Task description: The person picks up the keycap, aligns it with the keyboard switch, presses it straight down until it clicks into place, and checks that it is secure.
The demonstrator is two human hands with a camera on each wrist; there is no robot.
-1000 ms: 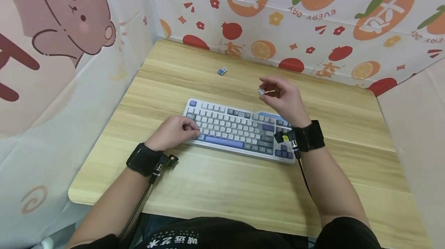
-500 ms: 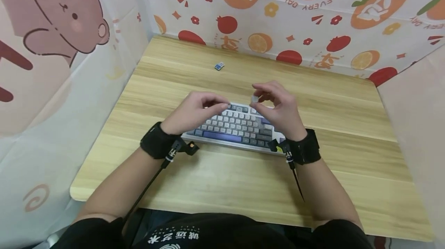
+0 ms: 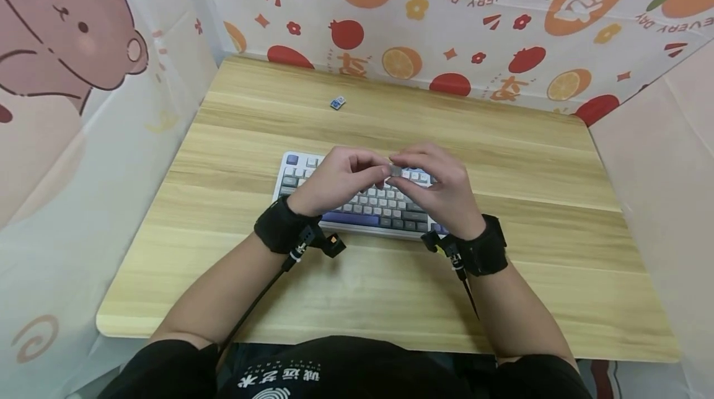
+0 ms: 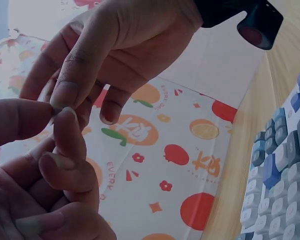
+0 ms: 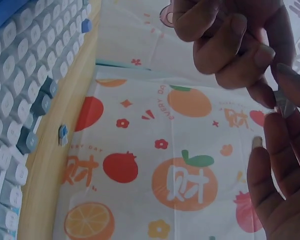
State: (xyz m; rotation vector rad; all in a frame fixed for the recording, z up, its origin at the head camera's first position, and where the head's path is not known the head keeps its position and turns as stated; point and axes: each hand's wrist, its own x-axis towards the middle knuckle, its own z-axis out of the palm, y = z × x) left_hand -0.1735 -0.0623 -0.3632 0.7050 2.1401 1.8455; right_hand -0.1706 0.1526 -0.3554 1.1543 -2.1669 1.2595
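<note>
A small pale grey, translucent-looking piece (image 3: 395,171) is pinched between both hands above the back of a white keyboard (image 3: 359,220). My left hand (image 3: 340,179) grips it from the left with thumb and index finger. From the other side, my right hand (image 3: 437,185) holds it between thumb and fingertips. In the right wrist view the piece (image 5: 285,103) shows as a greyish bit, mostly covered by the fingers. Its exact kind I cannot tell. The keyboard has white, grey and blue-purple keys, and the hands hide part of its top rows.
A small blue-and-white block (image 3: 337,103) lies on the wooden table (image 3: 223,201) behind the keyboard. Printed cloths with fruit and a bear hang at the back (image 3: 424,27) and left. Each wrist wears a black strap with a small camera and cable.
The left hand has lifted off the keyboard's lower left and moved right and up to the piece. The right hand has come down and left with it, and the hands now meet.
</note>
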